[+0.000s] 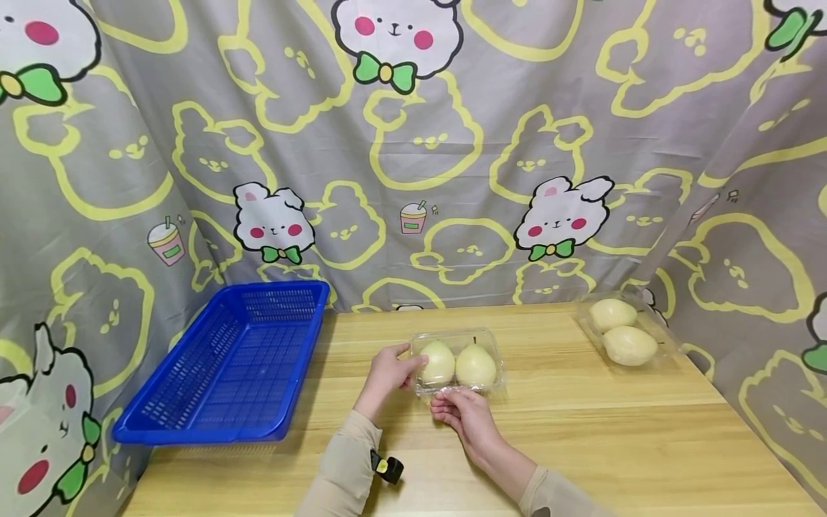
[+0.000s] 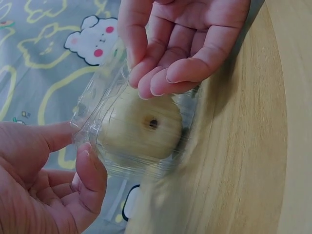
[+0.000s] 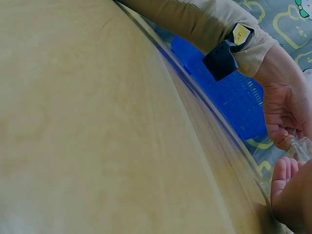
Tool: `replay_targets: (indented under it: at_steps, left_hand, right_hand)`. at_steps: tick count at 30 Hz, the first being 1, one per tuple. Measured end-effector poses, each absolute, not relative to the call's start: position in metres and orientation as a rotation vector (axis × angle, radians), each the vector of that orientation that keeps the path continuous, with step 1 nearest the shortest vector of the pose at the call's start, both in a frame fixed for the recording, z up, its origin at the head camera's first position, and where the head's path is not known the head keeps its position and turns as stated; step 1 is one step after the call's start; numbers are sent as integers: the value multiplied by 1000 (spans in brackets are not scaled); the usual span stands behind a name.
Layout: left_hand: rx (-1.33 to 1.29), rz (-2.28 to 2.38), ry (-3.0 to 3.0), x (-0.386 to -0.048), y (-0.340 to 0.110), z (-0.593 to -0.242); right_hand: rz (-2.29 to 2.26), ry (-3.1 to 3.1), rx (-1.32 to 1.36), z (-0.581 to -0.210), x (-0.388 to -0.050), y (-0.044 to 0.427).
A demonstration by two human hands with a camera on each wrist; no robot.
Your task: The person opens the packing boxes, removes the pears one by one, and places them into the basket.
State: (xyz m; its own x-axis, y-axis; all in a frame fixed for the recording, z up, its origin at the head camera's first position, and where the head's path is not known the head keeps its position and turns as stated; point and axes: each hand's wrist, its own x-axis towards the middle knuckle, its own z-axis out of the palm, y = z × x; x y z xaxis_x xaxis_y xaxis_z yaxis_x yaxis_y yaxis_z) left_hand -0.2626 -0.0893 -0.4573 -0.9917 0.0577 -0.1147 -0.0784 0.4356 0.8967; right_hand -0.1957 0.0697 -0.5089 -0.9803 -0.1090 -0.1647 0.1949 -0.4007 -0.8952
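A clear plastic fruit box [image 1: 457, 337] stands on the wooden table with two pale yellow pears inside, a left pear [image 1: 437, 362] and a right pear [image 1: 476, 367]. My left hand [image 1: 390, 371] grips the box's left side, thumb and a bent finger on the plastic edge in the left wrist view. At the front rim, my right hand [image 1: 470, 420] pinches the plastic between thumb and index finger, its other fingers curled below. The left wrist view shows a pear [image 2: 141, 126] end-on through the wall. Only part of the box [image 3: 301, 148] appears in the right wrist view.
A blue plastic basket [image 1: 300, 359] stands at the table's left. At the back right lies another clear box [image 1: 668, 352] with two pears [image 1: 629, 345]. Patterned grey curtain [image 1: 400, 165] encloses the back and sides of the wooden table [image 1: 614, 445].
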Motion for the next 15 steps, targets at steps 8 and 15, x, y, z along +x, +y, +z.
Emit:
replay_targets:
  at_steps: [8,15]
  left_hand:
    - [0,1612,2542,-261,-90,-457]
    - [36,1575,2499,-264,-94,-455]
  right_hand:
    - [-2466,1609,131,-509,-196,69]
    - [-2439,1589,126,-507,-194,71]
